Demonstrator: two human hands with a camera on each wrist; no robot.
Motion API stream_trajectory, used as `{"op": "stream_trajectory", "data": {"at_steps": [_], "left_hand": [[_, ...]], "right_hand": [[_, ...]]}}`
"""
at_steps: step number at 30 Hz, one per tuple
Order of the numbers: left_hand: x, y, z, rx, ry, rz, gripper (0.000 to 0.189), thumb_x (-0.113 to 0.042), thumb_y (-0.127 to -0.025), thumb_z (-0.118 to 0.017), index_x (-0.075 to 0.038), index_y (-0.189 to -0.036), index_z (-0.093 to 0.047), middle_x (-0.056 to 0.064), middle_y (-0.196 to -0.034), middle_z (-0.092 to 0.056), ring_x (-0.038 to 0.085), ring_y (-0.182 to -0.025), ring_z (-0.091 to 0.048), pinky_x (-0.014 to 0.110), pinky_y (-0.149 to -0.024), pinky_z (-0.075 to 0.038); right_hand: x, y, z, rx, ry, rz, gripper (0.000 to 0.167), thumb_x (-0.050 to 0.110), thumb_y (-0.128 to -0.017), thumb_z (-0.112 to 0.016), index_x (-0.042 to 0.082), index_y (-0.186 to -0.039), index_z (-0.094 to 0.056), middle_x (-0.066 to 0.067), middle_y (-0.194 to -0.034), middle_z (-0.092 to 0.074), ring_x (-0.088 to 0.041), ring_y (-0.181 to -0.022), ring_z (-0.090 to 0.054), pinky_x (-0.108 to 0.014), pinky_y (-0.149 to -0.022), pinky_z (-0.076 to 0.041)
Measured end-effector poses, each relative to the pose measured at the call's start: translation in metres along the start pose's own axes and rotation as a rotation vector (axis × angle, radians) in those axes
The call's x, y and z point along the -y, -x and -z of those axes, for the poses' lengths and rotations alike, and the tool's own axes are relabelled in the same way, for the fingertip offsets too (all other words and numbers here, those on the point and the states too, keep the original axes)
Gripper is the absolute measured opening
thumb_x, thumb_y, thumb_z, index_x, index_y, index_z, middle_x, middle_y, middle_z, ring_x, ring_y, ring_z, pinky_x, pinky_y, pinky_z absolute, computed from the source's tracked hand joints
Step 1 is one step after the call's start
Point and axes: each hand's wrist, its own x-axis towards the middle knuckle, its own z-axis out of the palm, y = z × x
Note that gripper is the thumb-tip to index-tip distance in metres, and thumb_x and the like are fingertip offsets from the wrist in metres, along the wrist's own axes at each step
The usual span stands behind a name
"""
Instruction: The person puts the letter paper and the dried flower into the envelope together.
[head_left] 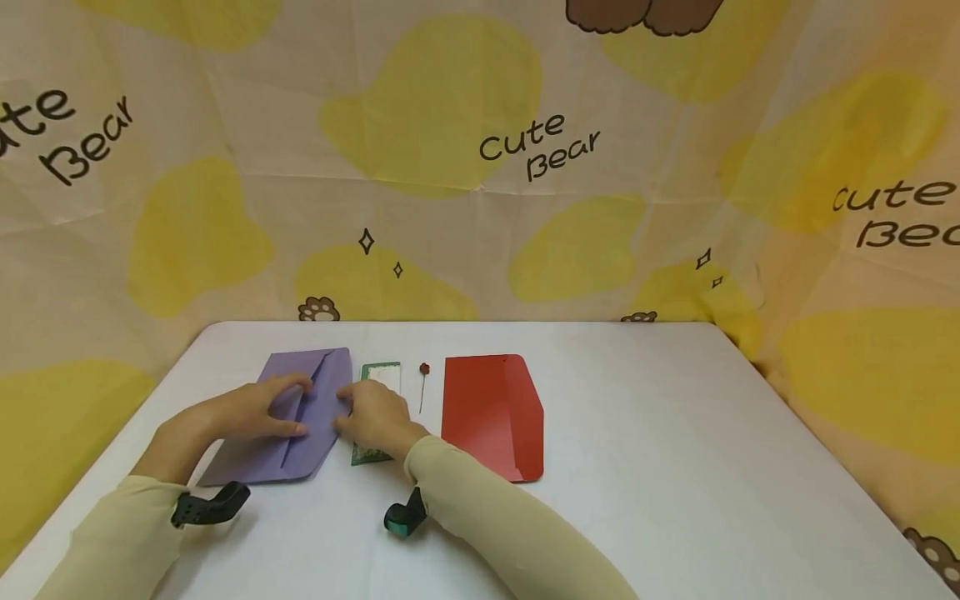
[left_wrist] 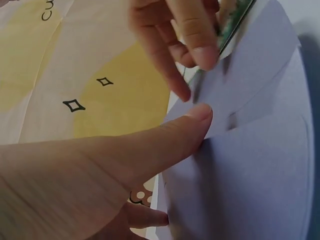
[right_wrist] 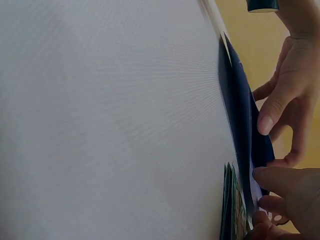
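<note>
A purple envelope lies at the left of the white table, its flap on the right side. My left hand rests on it, thumb and fingers spread apart near the flap's edge. At the envelope's right edge is my right hand, its thumb and fingers apart by the flap. In the left wrist view the right hand's fingers are over the flap, casting small shadows. A green-bordered card lies partly under the right hand. The right wrist view shows the card's layered edges.
A red envelope lies on the table to the right of the card. Between them is a thin-stemmed dark red flower. A printed cloth hangs behind and beside the table.
</note>
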Motion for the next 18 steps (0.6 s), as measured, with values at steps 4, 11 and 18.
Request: {"op": "stream_trajectory", "data": {"at_steps": [4, 11, 18], "left_hand": [[0.004, 0.003, 0.002, -0.006, 0.022, -0.006, 0.064, -0.046, -0.081, -0.082, -0.018, -0.126, -0.046, 0.023, -0.12, -0.056, 0.033, -0.097, -0.055, 0.053, -0.088, -0.047], [0.009, 0.007, 0.005, -0.013, 0.082, -0.036, 0.074, -0.045, -0.076, -0.086, -0.018, -0.129, -0.042, 0.026, -0.126, -0.053, 0.036, -0.103, -0.055, 0.056, -0.091, -0.046], [0.011, 0.007, 0.007, -0.057, 0.084, -0.046, 0.074, -0.041, -0.074, -0.088, -0.016, -0.126, -0.042, 0.029, -0.129, -0.052, 0.04, -0.106, -0.055, 0.06, -0.091, -0.046]], "right_hand": [[-0.001, -0.001, -0.005, -0.001, 0.038, 0.007, 0.041, 0.035, -0.089, -0.076, 0.028, -0.129, -0.07, 0.015, -0.119, -0.071, 0.0, -0.099, -0.063, -0.023, -0.078, -0.051], [-0.002, -0.001, -0.008, -0.005, 0.013, -0.019, 0.041, 0.036, -0.088, -0.078, 0.027, -0.127, -0.071, 0.014, -0.118, -0.071, -0.001, -0.105, -0.063, -0.023, -0.078, -0.049], [-0.002, 0.0, -0.008, -0.011, -0.007, -0.028, 0.041, 0.036, -0.088, -0.078, 0.027, -0.127, -0.071, 0.012, -0.118, -0.071, -0.001, -0.101, -0.062, -0.022, -0.076, -0.048]]}}
